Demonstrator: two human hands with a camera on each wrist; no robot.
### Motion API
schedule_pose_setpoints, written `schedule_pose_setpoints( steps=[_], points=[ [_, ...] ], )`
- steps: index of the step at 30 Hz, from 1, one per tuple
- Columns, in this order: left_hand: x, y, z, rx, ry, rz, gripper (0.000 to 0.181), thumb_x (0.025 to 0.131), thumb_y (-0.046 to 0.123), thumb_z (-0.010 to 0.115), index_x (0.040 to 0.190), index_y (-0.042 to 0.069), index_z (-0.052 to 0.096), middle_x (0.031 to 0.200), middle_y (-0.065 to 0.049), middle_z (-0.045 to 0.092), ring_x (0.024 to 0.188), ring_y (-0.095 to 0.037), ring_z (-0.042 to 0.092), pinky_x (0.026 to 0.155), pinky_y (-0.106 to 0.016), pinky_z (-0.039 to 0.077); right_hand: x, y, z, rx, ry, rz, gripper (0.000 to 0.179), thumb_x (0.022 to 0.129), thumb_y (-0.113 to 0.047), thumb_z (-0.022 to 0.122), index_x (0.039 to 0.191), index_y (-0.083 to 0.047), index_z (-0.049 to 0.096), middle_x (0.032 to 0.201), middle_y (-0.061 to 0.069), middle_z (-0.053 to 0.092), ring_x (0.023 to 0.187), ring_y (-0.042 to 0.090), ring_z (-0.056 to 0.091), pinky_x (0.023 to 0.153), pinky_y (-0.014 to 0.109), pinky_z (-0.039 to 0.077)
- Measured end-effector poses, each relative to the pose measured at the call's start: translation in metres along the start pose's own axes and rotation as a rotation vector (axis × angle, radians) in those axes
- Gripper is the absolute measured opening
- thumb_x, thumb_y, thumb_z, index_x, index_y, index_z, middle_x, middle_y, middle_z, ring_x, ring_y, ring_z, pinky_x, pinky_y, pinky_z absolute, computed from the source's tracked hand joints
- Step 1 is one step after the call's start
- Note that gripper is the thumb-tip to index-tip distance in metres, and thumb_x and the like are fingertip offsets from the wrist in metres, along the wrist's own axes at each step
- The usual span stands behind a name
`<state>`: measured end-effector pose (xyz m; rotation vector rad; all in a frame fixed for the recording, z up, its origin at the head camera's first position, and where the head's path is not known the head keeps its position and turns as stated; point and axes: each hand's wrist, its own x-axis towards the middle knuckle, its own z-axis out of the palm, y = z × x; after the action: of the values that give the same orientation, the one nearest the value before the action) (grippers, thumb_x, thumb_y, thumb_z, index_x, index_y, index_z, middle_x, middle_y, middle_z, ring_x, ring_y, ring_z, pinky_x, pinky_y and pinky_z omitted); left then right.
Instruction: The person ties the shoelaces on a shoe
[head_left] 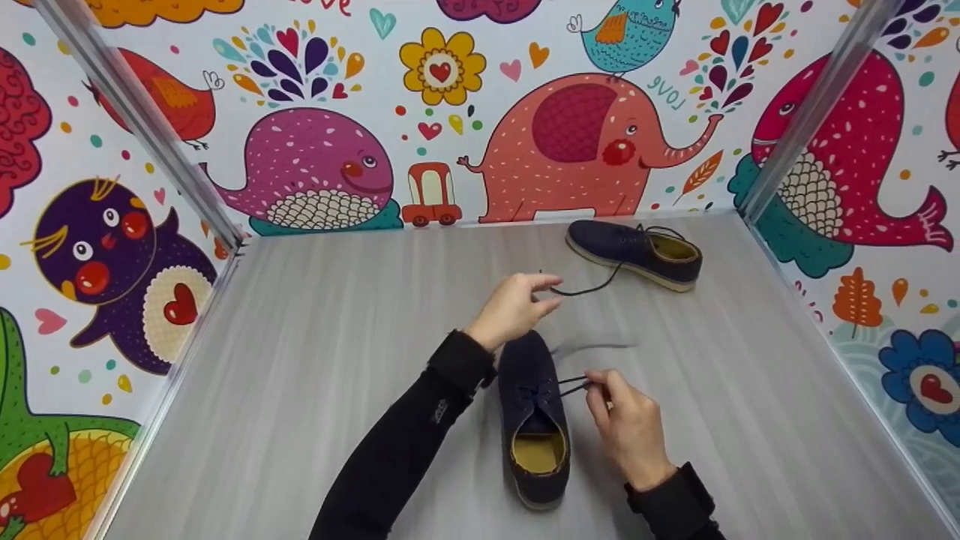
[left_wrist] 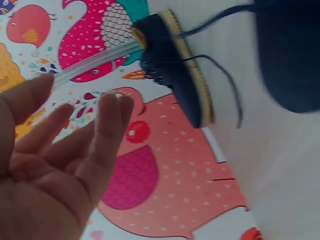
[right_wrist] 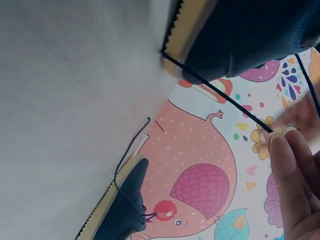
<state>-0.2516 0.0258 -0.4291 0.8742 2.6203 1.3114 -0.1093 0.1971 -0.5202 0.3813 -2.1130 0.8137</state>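
Your left hand (left_wrist: 55, 185), left wrist view: gripped nothing, fingers apart | head: near shoe (head_left: 534, 412) stood sole-down, far shoe (head_left: 634, 253) beyond its toe | right wrist: your right hand (right_wrist: 295, 185) pinched near shoe's lace (right_wrist: 220, 93) beside it; seemed light, limp, best taken mid-length.

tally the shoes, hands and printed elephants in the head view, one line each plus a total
Shoes: 2 (near shoe, far shoe)
Hands: 2 (left hand, right hand)
Printed elephants: 1 (coral elephant on the back wall)
Total: 5
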Motion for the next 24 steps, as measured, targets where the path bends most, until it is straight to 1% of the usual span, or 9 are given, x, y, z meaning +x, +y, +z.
schedule_pose_setpoints(
  steps=[4,7,10,13,17,19,21,22,24],
  points=[
    [-0.02,-0.027,0.003,0.059,-0.018,-0.07,0.019,0.095,0.018,0.069,0.109,0.006,0.074,0.104,-0.007,0.072,0.095,-0.021,0.067,0.084,-0.032,0.052,0.001,-0.001,0.001,0.021,0.034,0.014,0.017,0.084,0.006,0.063,0.094,-0.006,0.068,0.079,0.002,0.07,0.062,0.014,0.066,0.054,0.028,0.053],
    [-0.036,-0.04,0.012,0.069,-0.102,-0.103,0.019,0.094,0.024,0.071,0.102,0.008,0.076,0.096,-0.002,0.072,0.086,-0.017,0.066,0.079,-0.031,0.052,0.002,0.004,0.004,0.028,0.048,0.047,0.022,0.083,0.01,0.064,0.096,-0.006,0.068,0.077,0.001,0.069,0.06,0.012,0.063,0.053,0.026,0.05],
    [-0.045,-0.047,0.028,0.055,-0.204,-0.079,0.023,0.093,0.031,0.071,0.104,0.01,0.075,0.095,0.004,0.07,0.083,-0.01,0.062,0.076,-0.026,0.05,0.004,0.014,0.006,0.003,0.038,0.087,0.023,0.083,0.011,0.065,0.099,-0.006,0.069,0.071,-0.001,0.066,0.055,0.008,0.056,0.05,0.024,0.045],
    [-0.05,-0.047,0.041,0.041,-0.269,-0.035,0.031,0.091,0.038,0.072,0.108,0.012,0.071,0.091,0.006,0.065,0.079,-0.007,0.058,0.071,-0.023,0.047,0.004,0.023,0.005,-0.047,0.015,0.113,0.022,0.083,0.009,0.067,0.1,-0.004,0.071,0.069,-0.001,0.065,0.053,0.008,0.054,0.048,0.026,0.044],
    [-0.06,-0.045,0.045,0.017,-0.359,-0.027,0.051,0.081,0.045,0.082,0.118,0.016,0.063,0.088,0.004,0.056,0.076,-0.008,0.052,0.068,-0.024,0.044,0.006,0.033,-0.001,-0.09,-0.023,0.133,0.017,0.084,0.005,0.072,0.098,-0.003,0.075,0.077,0.005,0.071,0.059,0.013,0.062,0.052,0.033,0.049],
    [-0.067,-0.044,0.043,-0.003,-0.42,-0.025,0.057,0.078,0.038,0.085,0.124,0.017,0.058,0.088,0.004,0.054,0.077,-0.008,0.051,0.067,-0.023,0.042,0.009,0.035,-0.004,-0.099,-0.037,0.12,0.015,0.084,0.003,0.074,0.097,-0.003,0.075,0.08,0.007,0.073,0.063,0.017,0.066,0.055,0.036,0.051],
    [-0.073,-0.042,0.042,-0.012,-0.463,-0.013,0.056,0.079,0.023,0.083,0.126,0.017,0.053,0.085,0.004,0.051,0.074,-0.008,0.048,0.065,-0.023,0.041,0.014,0.036,-0.007,-0.107,-0.042,0.092,0.015,0.083,0.003,0.075,0.097,-0.003,0.075,0.083,0.008,0.074,0.065,0.019,0.068,0.056,0.037,0.052],
    [-0.076,-0.039,0.041,-0.001,-0.465,-0.004,0.054,0.079,0.015,0.08,0.125,0.017,0.052,0.084,0.005,0.05,0.073,-0.008,0.048,0.064,-0.022,0.04,0.018,0.036,-0.008,-0.109,-0.042,0.076,0.016,0.082,0.004,0.075,0.096,-0.003,0.075,0.083,0.007,0.074,0.065,0.019,0.068,0.056,0.037,0.052],
    [-0.082,-0.034,0.043,0.031,-0.429,0.021,0.049,0.077,0.002,0.072,0.12,0.016,0.053,0.084,0.004,0.053,0.072,-0.009,0.048,0.063,-0.022,0.041,0.025,0.035,-0.01,-0.117,-0.028,0.042,0.017,0.08,0.006,0.075,0.096,-0.002,0.075,0.083,0.007,0.074,0.064,0.019,0.068,0.055,0.037,0.052]
  ],
)
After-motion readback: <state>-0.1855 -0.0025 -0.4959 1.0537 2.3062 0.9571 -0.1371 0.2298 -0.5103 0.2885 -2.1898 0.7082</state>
